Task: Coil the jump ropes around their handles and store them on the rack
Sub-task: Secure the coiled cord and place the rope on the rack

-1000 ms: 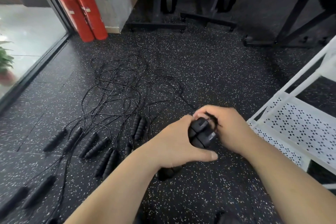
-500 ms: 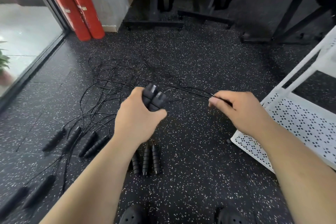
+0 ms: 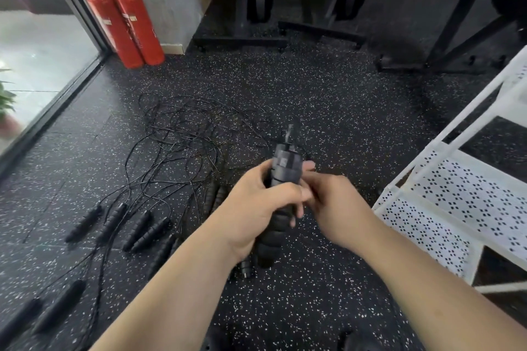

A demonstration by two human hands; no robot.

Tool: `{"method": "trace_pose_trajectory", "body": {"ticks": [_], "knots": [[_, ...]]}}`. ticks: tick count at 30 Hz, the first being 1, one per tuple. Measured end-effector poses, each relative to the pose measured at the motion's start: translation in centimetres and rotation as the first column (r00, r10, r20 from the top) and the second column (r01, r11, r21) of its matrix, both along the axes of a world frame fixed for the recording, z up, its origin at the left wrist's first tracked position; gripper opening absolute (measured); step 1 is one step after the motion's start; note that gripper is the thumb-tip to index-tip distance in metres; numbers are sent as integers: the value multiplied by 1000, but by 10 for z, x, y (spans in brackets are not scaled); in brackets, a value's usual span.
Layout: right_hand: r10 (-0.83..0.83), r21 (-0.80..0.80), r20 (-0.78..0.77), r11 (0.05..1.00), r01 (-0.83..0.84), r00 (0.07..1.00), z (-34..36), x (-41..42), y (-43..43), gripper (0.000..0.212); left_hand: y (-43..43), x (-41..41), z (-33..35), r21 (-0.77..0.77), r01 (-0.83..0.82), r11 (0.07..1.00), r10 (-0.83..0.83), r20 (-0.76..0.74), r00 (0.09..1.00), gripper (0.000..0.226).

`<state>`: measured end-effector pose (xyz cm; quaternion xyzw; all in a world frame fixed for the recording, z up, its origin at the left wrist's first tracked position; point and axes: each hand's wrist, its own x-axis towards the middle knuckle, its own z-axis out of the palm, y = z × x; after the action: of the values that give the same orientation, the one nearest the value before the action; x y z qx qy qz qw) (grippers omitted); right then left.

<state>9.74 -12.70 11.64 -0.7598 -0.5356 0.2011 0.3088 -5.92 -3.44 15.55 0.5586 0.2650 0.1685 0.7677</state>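
My left hand point(image 3: 261, 208) grips a pair of black jump rope handles point(image 3: 283, 168) held together and upright, their tops blurred by motion. My right hand point(image 3: 332, 205) is pressed against the right side of the handles with its fingers pinched on the thin black cord, which is mostly hidden under the fingers. Several other black handles point(image 3: 137, 226) lie on the speckled floor to the left, with a tangle of black cords point(image 3: 188, 134) spread behind them. The white perforated rack point(image 3: 445, 196) stands at the right.
Two red fire extinguishers point(image 3: 125, 20) lean at the back left beside a glass door point(image 3: 42, 45). Black gym machine bases point(image 3: 256, 37) and a dark frame point(image 3: 456, 31) line the back. More handles point(image 3: 42, 316) lie at the bottom left.
My right hand, which had pulled the cord out to the right, has come back against the handles. My left hand has turned the handles upright and shifted right.
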Motion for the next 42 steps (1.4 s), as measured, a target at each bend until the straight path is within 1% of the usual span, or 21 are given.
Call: {"method": "trace_pose_trajectory", "body": {"ticks": [2,5,6,9,11,12,14,16,18,20,22,23,25,28,29,31,33,35,37,39,42], "knots": [[41,-17,10,999,-41,999,-2,1,-1,30,0,3,-2,-31,-9,999,10,30,999,42],[76,-42,134,997,-71,988,4,11,-2,33,9,3,-2,-120,-162,979,171,63,983,40],[86,-55,148,995,-79,985,8,16,-3,31,15,1,-1,-156,-228,961,241,69,968,42],[56,-70,147,997,-46,988,19,35,-8,25,36,-9,2,-275,-432,859,475,113,873,51],[25,-47,175,999,-17,984,21,44,-10,28,48,-15,3,-348,-510,787,589,173,790,47],[6,-22,185,1000,-1,983,22,47,-11,28,51,-17,4,-356,-519,777,605,199,770,42],[-50,44,176,998,43,983,21,48,-13,28,48,-18,6,-311,-506,805,574,186,798,40],[-107,131,106,987,93,989,23,45,-13,28,39,-16,7,-266,-446,855,481,84,873,51],[-120,180,47,978,110,992,24,39,-12,27,23,-9,6,-249,-334,909,342,-8,939,62],[-109,159,61,982,98,992,19,30,-10,27,6,1,2,-256,-217,942,214,-38,976,56],[-93,103,93,991,84,991,11,22,-7,24,-6,10,-2,-271,-133,953,143,20,989,48],[-84,73,91,994,78,992,8,18,-5,21,-10,13,-4,-279,-115,953,134,50,990,50],[-60,27,101,998,57,993,5,13,-4,22,-12,18,-6,-311,-124,942,154,73,985,54],[10,-28,133,1000,-6,991,10,21,-8,30,-1,16,-3,-349,-201,915,243,81,967,55],[22,-75,150,997,-11,988,13,28,-10,31,8,11,-1,-349,-254,902,301,86,950,53],[10,-145,182,989,17,983,19,45,-16,33,31,-1,3,-405,-381,831,459,114,881,47],[-17,-111,160,993,35,987,22,57,-21,35,49,-13,6,-474,-427,770,556,171,813,42],[-44,-21,98,999,46,994,23,59,-23,37,52,-16,5,-489,-421,764,554,163,817,46],[-62,27,49,998,61,997,24,53,-21,38,39,-10,4,-445,-375,813,458,91,884,53],[-63,24,34,998,63,997,24,44,-16,35,20,1,3,-369,-264,891,295,29,955,60],[-26,19,65,1000,25,998,20,32,-9,25,-8,16,-1,-325,-82,942,101,42,994,54]]}}
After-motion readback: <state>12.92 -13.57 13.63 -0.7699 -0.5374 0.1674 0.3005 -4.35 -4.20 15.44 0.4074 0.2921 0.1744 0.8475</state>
